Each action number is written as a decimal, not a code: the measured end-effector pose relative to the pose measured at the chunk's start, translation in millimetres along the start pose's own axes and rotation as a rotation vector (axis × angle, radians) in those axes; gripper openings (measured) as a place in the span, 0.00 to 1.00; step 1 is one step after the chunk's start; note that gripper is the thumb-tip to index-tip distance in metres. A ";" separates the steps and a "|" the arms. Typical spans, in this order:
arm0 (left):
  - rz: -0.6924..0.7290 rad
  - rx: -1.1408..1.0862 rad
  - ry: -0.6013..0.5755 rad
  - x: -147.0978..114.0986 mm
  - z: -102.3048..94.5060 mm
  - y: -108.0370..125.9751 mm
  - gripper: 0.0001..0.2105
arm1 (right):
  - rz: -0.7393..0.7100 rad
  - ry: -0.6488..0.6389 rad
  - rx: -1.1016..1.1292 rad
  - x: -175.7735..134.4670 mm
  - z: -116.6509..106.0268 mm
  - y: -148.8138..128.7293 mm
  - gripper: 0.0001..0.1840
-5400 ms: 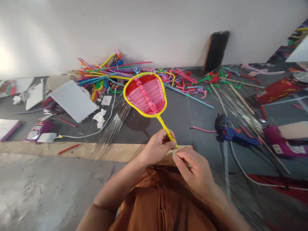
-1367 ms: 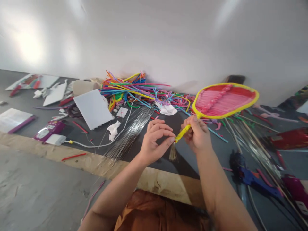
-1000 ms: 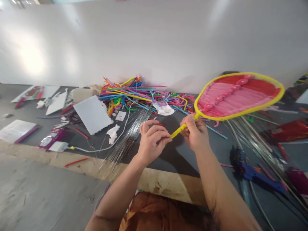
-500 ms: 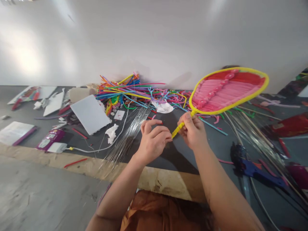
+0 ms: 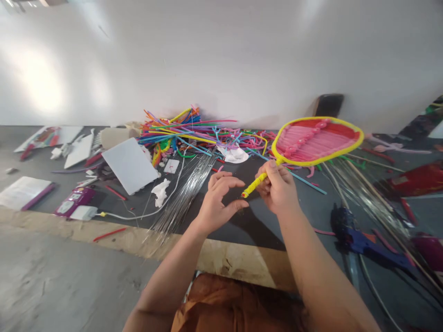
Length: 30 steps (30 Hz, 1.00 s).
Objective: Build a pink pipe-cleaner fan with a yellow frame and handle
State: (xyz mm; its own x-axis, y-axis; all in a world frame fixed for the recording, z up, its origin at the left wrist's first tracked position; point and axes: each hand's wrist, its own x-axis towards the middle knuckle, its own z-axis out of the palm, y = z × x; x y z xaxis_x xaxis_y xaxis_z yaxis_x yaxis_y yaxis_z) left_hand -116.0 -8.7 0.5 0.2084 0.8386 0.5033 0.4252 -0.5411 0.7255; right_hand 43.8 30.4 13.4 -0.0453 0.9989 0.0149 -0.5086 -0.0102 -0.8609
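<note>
Wrapped around the yellow handle of a pipe-cleaner fan [image 5: 311, 143], my right hand [image 5: 279, 189] keeps it raised over the dark tabletop. The fan's oval head has a yellow rim, pink and red rows inside, and a braided pink strip across it. Its handle [image 5: 254, 185] is wound in yellow, and the lower end, facing me, shows a bit of red. My left hand [image 5: 221, 198] is beside that end with thumb and fingers apart, holding nothing.
Behind my hands lies a heap of colored pipe cleaners [image 5: 194, 131]. Thin metal wires [image 5: 188, 189] lie left of center. At right is a blue glue gun [image 5: 367, 244]. A purple power strip [image 5: 74, 202], white card [image 5: 129, 165] and dark phone [image 5: 328, 106] are also there.
My left thumb and fingers have come away from the handle's end and opened. The fan's head has tilted lower, uncovering the phone behind it.
</note>
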 end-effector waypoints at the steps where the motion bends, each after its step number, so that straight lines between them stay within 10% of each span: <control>1: -0.025 -0.033 -0.026 -0.4 0.7 -0.8 0.13 | 0.000 -0.002 0.001 0.0 0.5 -0.6 0.27; 13: -0.201 -0.279 -0.078 -2.5 1.2 2.8 0.11 | 0.159 -0.199 0.027 -6.6 6.1 2.5 0.26; 30: -0.151 -0.369 -0.101 -2.9 -3.4 3.0 0.14 | 0.033 -0.089 0.072 -2.3 1.0 -3.6 0.23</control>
State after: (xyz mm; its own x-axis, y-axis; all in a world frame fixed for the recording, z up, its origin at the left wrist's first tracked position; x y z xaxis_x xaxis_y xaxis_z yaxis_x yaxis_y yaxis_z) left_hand -118.3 -12.9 2.8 0.2607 0.9024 0.3431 0.1174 -0.3823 0.9165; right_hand 44.9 28.1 17.0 -0.1376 0.9899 0.0350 -0.5655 -0.0495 -0.8233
